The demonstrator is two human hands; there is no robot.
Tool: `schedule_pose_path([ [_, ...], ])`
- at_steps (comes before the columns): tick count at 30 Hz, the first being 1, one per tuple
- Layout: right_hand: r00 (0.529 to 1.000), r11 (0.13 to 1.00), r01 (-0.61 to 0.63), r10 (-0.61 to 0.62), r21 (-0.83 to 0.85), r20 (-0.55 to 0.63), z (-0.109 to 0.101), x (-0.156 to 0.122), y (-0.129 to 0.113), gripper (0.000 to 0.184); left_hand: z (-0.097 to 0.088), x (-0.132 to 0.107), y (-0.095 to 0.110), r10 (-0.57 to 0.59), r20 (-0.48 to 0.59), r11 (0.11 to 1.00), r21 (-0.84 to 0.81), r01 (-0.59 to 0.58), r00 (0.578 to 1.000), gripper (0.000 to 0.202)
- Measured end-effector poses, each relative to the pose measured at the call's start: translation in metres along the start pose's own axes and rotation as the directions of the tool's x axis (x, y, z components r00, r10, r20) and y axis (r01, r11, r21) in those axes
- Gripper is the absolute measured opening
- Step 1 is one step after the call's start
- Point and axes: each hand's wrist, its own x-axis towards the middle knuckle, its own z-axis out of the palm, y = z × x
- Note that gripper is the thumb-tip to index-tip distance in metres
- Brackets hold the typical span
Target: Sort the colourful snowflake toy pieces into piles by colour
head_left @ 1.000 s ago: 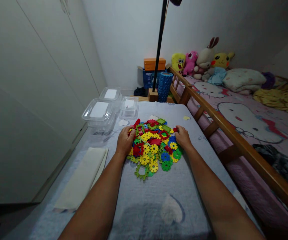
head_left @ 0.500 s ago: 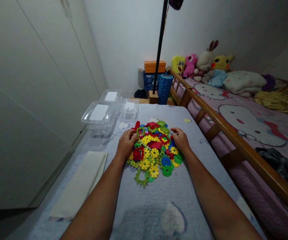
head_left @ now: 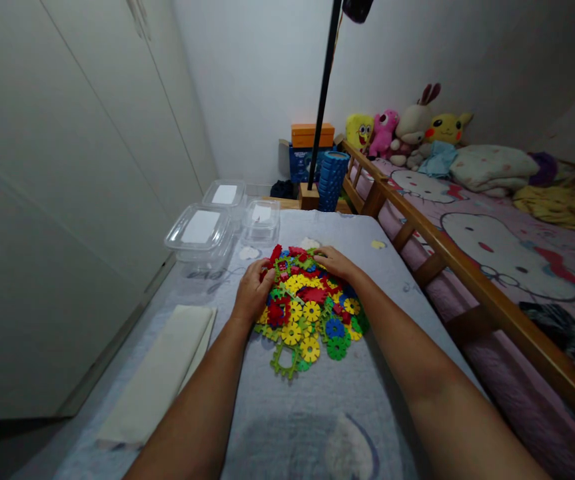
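Observation:
A loose heap of plastic toy building pieces point(head_left: 311, 311) lies on the cloth-covered table, mostly notched discs and gear-edged frames in yellow, red, green and blue. My left hand point(head_left: 254, 291) rests against the heap's left side, fingers apart and touching the pieces. Over the far right part of the heap reaches my right hand point(head_left: 336, 261), its fingers spread across the top pieces. Neither hand lifts anything. A light green square frame point(head_left: 286, 360) sticks out at the near edge, beside a yellow disc point(head_left: 310, 349).
Three clear lidded plastic boxes with white labels stand at the far left, the largest box point(head_left: 200, 230) nearest. A folded cream cloth point(head_left: 160, 373) lies left of my forearm. A wooden bed rail point(head_left: 430, 248) runs along the right. Beyond the table rises a black pole point(head_left: 323, 100).
My right hand has moved left from the heap's right edge onto its far top. My left hand stays at the left side. The view has shifted slightly.

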Motion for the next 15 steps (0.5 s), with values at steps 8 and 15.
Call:
schedule_pose_path([
  [8, 0.998, 0.992, 0.009, -0.018, 0.126, 0.066, -0.019, -0.013, -0.009, 0.024, 0.001, 0.001, -0.003, 0.009, 0.0, 1.0, 0.01, -0.009, 1.0, 0.041],
  [15, 0.988, 0.991, -0.059, 0.075, 0.117, -0.132, -0.016, -0.018, -0.003, 0.024, 0.0, 0.0, 0.001, 0.008, -0.007, 1.0, -0.011, -0.008, 1.0, 0.041],
])
